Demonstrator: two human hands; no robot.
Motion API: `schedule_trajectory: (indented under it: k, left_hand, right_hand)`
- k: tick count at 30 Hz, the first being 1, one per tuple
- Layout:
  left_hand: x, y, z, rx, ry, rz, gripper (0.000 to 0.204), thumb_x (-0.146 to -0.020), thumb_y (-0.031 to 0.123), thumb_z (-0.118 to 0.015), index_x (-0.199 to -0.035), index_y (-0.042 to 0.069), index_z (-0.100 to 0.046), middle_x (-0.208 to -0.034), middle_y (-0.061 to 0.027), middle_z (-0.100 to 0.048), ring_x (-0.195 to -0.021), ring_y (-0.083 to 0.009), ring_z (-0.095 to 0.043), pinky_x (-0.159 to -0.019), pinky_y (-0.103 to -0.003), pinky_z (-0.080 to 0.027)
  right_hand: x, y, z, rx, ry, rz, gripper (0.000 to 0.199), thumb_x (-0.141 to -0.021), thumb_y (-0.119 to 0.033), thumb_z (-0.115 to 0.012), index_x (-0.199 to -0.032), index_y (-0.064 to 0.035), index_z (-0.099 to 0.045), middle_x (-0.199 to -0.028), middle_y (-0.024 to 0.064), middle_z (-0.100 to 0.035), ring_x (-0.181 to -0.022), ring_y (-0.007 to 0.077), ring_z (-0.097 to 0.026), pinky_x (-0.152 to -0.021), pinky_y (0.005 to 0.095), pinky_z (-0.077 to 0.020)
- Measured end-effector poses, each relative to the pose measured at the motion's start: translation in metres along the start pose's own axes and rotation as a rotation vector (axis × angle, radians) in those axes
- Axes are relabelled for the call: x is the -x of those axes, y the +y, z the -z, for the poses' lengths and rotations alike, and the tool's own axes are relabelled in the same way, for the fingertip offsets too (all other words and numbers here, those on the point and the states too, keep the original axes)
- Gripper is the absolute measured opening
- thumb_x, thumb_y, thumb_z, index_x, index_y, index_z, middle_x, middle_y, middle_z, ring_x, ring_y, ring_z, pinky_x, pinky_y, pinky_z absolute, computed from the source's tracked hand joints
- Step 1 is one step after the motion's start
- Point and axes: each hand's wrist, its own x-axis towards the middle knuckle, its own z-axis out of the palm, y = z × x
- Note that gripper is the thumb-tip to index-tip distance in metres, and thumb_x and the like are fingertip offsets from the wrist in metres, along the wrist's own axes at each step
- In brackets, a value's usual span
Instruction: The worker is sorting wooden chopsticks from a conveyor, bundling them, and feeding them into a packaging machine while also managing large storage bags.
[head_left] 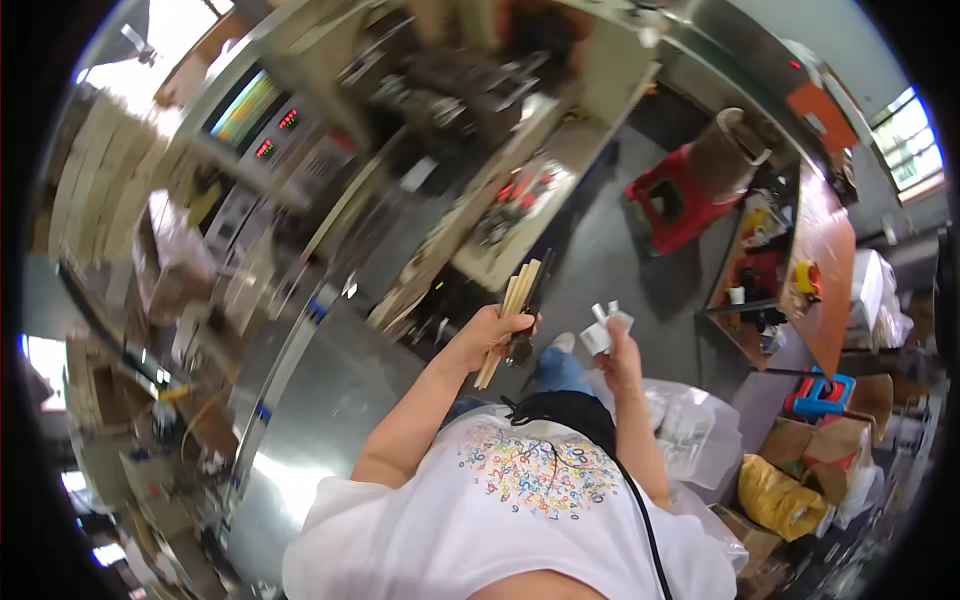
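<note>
My left hand (483,340) is closed around a small bundle of pale wooden sticks (519,288), which poke out above and below the fist. A thin dark item (543,268) lies alongside them in the same grip; its kind is too blurred to tell. To the right, my right hand (624,364) pinches a few small white pieces (602,331) with narrow strips standing up from them; whether paper or plastic, I cannot tell. Both hands are held in front of my body, apart from each other.
A machine with a lit control panel (262,125) stands at the upper left, beside a metal worktop (325,400). On the grey floor is a red stool (672,205). Wooden shelving (822,265), a clear plastic bag (700,425) and a yellow sack (780,500) line the right side.
</note>
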Motion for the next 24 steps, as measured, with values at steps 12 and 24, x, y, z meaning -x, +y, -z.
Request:
schedule_trajectory:
  k: [12,24]
  left_hand:
    - [-0.289,0.073,-0.121,-0.158,-0.035,0.124,0.023,-0.081,0.024,-0.063,-0.093,0.005,-0.061,-0.072,0.0022,-0.058,-0.051,-0.0018,-0.046,-0.038,-0.017,-0.029]
    - [-0.552,0.190,-0.188,-0.103,-0.143,0.111,0.021,-0.081,0.024,-0.063,-0.091,0.006,-0.060,-0.072,0.0019,-0.058,-0.052,-0.0021,-0.047,-0.040,-0.017,-0.032]
  right_hand:
    - [-0.172,-0.203,0.120,-0.174,0.091,-0.010,0.025,-0.084,-0.036,-0.058,-0.079,-0.0127,-0.051,-0.051,-0.0053,-0.038,-0.037,0.0052,-0.031,-0.036,0.0209,-0.0203]
    - [-0.352,-0.402,0.163,-0.274,0.279,0.014,0.025,-0.080,-0.040,-0.063,-0.078,-0.0181,-0.051,-0.052,-0.0067,-0.041,-0.039,0.0064,-0.035,-0.037,0.0209,-0.0214]
